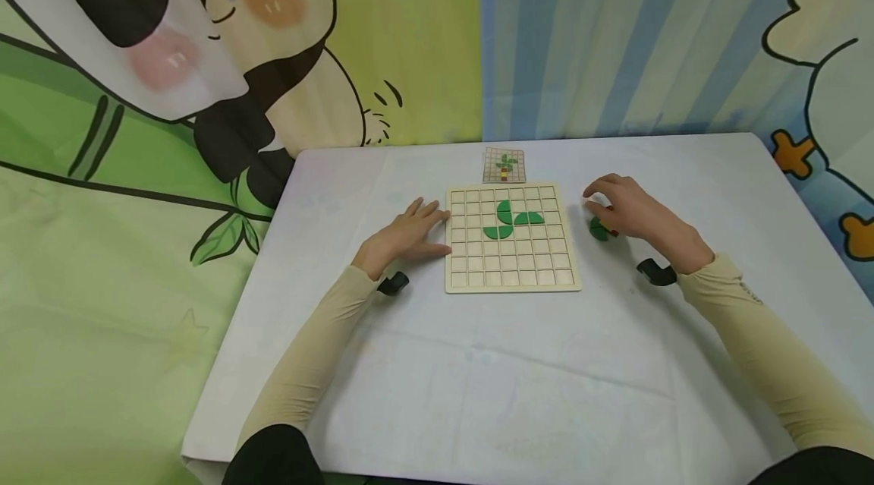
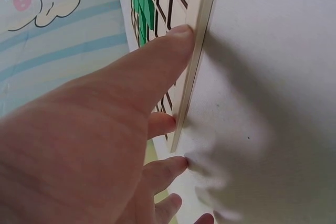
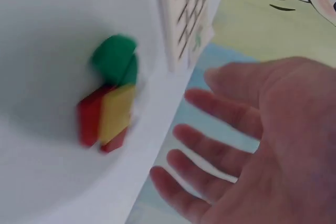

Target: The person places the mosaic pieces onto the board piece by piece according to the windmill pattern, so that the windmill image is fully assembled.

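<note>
A pale wooden grid board [image 1: 508,274] lies on the table, with several green quarter-round pieces [image 1: 504,212] set in its middle cells. My left hand [image 1: 404,234] touches the board's left edge with its thumb and a fingertip, fingers spread and straight. To the right of the board, my right hand [image 1: 631,208] hovers over a small pile of loose pieces. In the right wrist view its fingers are loosely bent and hold nothing. The pile has green rounded pieces [image 3: 113,59], a yellow block [image 3: 116,113] and red blocks [image 3: 90,116].
Behind the board lies a small pattern card [image 1: 504,165] showing a green, yellow and red figure on a grid. A white cloth covers the table [image 1: 478,379]. Printed cartoon curtains [image 1: 614,37] hang behind and to the left.
</note>
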Demonstrator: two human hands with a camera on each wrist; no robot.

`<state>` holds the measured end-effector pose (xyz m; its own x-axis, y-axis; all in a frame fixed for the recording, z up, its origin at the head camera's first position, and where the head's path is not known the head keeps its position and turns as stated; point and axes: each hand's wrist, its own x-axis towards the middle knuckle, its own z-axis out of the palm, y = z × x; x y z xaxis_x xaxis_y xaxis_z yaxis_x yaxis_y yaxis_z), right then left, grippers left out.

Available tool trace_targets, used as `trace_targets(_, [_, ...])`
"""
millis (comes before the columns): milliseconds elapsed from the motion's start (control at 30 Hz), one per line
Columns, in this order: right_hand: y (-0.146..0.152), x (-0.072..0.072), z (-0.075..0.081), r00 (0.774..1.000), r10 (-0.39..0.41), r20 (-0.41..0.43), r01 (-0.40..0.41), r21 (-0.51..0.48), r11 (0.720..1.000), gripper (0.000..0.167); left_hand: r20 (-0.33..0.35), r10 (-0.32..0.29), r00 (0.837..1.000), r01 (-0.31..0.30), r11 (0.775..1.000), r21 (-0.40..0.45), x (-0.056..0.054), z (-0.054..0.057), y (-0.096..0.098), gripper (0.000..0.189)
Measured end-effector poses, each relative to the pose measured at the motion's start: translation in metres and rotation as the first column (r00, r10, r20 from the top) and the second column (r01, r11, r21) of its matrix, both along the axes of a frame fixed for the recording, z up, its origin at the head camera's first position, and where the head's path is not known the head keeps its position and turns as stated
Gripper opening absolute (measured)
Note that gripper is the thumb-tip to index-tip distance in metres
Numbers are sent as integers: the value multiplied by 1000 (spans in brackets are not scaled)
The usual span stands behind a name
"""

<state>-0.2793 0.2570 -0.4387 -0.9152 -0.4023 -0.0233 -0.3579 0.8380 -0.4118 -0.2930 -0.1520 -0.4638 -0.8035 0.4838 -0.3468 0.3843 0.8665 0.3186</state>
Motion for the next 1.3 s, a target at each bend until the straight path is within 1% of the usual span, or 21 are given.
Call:
trace_targets(100, [8,8,-3,1000,12,0,-12,26,1000,27,-2,-2,1000,2,1000,-1,0,0,0,81])
trace_targets(200, [11,22,-8,999,17,-37,-15,67,998,25,0,-1,1000,1,1000,-1,-1,0,0,81])
trace_targets(267, [13,32,-12,997,19,-77,-12,97,995,25,1,-2,1000,2,1000,-2,-1,0,0,81])
trace_targets(367, [14,46,-18,993,19,-120,-4,123,992,29,3,-1,1000,1,1000,-1,-1,0,1,81])
trace_targets(433, [14,53,-22,992,16,-125,2,145,989,34,2,-1,1000,1,1000,-2,-1,0,1,81])
trace_targets(500, [12,57,-24,994,1,-105,16,163,986,38,4,3,1000,-3,1000,0,-1,0,0,81])
trace_targets(600, [10,61,-26,997,-29,-70,42,189,981,42,6,5,1000,-5,1000,3,-1,1,0,80])
trace_targets(667, [9,62,-27,997,-39,-66,51,191,980,42,8,6,1000,-6,1000,7,-1,1,0,80])
trace_targets(800, [8,64,-27,995,-41,-87,56,185,981,40,9,1,1000,-2,1000,7,0,2,0,81])
trace_targets(1033, [6,66,-27,994,-19,-109,33,128,991,35,6,6,1000,-6,1000,3,-1,1,0,81])
trace_targets(1200, [6,64,-29,988,-16,-151,36,129,991,34,7,5,1000,-5,1000,2,-1,-2,-1,81])
trace_targets(1300, [5,63,-29,990,-24,-142,42,126,991,32,4,2,1000,-2,1000,0,-1,-2,0,81])
